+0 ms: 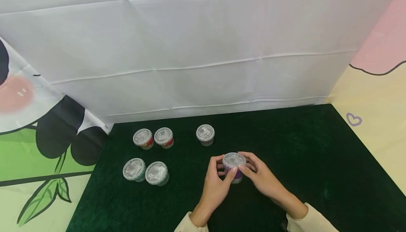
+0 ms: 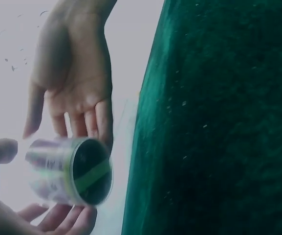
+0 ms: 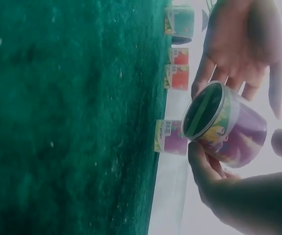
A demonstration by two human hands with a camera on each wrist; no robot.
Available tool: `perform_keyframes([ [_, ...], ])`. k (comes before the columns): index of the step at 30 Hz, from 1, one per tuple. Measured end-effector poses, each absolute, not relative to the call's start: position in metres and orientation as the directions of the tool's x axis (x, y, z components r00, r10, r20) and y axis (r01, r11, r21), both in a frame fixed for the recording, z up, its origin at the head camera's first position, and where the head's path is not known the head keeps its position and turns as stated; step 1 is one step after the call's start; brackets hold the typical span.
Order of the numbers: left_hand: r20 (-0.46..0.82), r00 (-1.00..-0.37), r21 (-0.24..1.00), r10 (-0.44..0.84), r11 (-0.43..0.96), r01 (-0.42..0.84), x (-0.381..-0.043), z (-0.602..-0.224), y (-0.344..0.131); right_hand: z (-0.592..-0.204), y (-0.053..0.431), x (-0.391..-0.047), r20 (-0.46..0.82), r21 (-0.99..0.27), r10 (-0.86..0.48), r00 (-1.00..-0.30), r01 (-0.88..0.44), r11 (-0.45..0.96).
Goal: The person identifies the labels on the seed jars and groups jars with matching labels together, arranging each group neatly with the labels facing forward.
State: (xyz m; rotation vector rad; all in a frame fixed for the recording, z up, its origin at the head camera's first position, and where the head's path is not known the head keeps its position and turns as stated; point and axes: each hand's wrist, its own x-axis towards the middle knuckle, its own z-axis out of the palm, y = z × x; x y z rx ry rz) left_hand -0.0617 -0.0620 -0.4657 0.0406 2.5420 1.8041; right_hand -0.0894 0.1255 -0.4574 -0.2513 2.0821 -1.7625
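Both hands hold a round clear tub (image 1: 234, 160) with a whitish lid and purple label, a little above the green table. My left hand (image 1: 214, 186) grips its left side, the thumb at the front. On the other side, my right hand (image 1: 264, 179) grips it with the thumb near the lid's edge. The right wrist view shows the tub (image 3: 228, 127) with its dark base and yellow-green label band. In the left wrist view the same tub (image 2: 67, 171) is blurred, between the near left hand (image 2: 57, 218) and the right hand (image 2: 77, 73).
A similar lidded tub (image 1: 205, 134) stands alone near the back. To its left are two red-labelled tubs (image 1: 143, 138), with two teal ones (image 1: 134, 169) in front. The dark green tabletop (image 1: 301, 144) meets a white cloth backdrop (image 1: 196, 48).
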Motion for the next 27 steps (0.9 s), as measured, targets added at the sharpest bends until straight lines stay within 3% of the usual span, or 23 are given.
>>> perform_keyframes([
  [14, -0.061, -0.977, 0.977, 0.206, 0.213, -0.016, -0.068, -0.456, -0.082, -0.454, 0.139, -0.095, -0.145, -0.988, -0.526, -0.838, 0.091, 0.127],
  [27, -0.004, -0.999, 0.978, 0.037, 0.210, 0.004, -0.063, -0.461, -0.073, -0.451, 0.128, -0.092, -0.159, -0.980, -0.430, -0.889, 0.088, 0.180],
])
